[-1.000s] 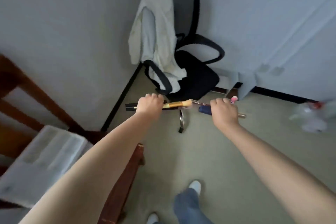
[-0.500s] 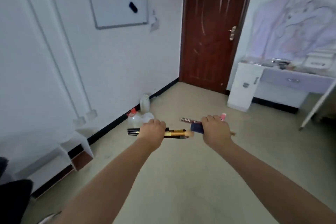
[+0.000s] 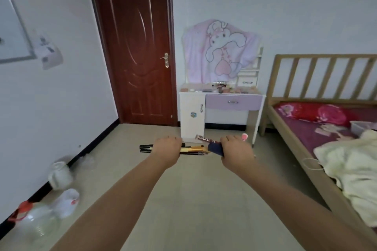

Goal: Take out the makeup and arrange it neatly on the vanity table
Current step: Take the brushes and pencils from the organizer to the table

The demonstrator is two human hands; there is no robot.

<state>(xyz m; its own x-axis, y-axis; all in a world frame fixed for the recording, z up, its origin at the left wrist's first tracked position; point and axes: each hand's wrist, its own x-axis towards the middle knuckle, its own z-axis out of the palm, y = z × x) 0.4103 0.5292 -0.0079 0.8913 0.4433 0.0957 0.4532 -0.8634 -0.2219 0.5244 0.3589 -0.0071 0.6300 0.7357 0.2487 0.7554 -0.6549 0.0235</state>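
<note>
left hand (image 3: 166, 150) grips makeup brushes (image 3: 191, 150)

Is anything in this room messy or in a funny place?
Yes. A pink cartoon blanket hangs over the top of the vanity table, covering where a mirror would be. Plastic bottles and bags lie loose on the floor by the left wall. On the bed, pale bedding sits crumpled in a heap.
</note>
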